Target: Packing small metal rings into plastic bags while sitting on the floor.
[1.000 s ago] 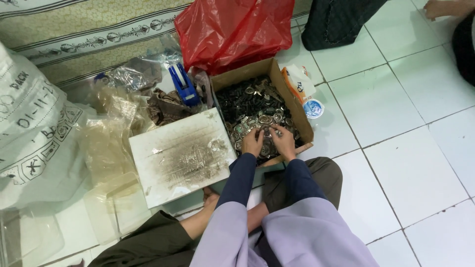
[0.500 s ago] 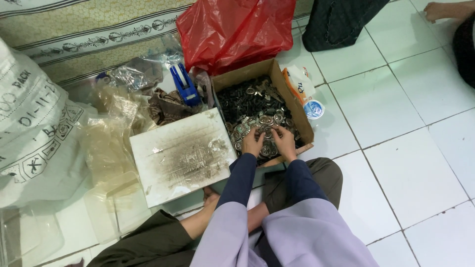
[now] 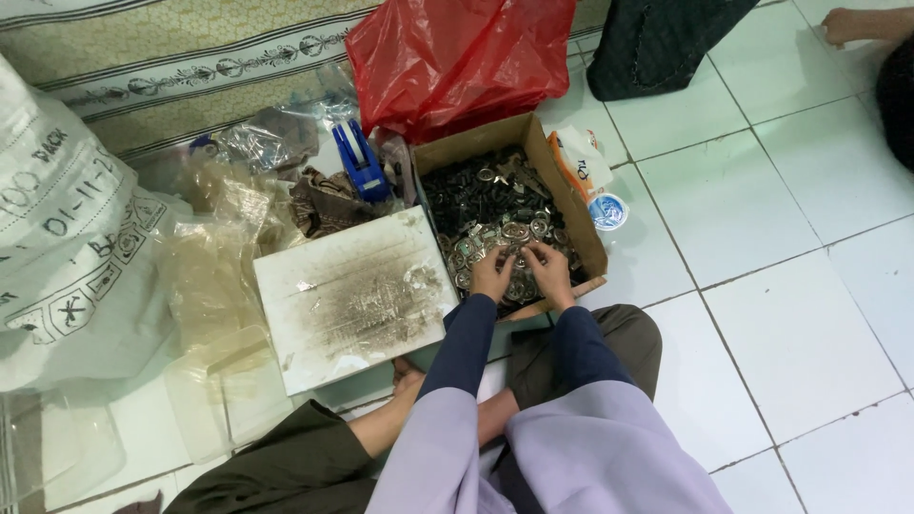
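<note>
Both hands in the cardboard box point(image 3: 557, 186), near end. Left hand point(image 3: 492, 276) and right hand point(image 3: 550, 268) side by side, fingers curled onto the pile of small metal parts point(image 3: 495, 205); exact grip can't tell. Stained white board point(image 3: 354, 295) just left of box, red plastic bag point(image 3: 466, 57) beyond it.

One cardboard box point(image 3: 555, 183), one red bag point(image 3: 457, 57), two hands point(image 3: 522, 271), countless metal parts point(image 3: 486, 205).
</note>
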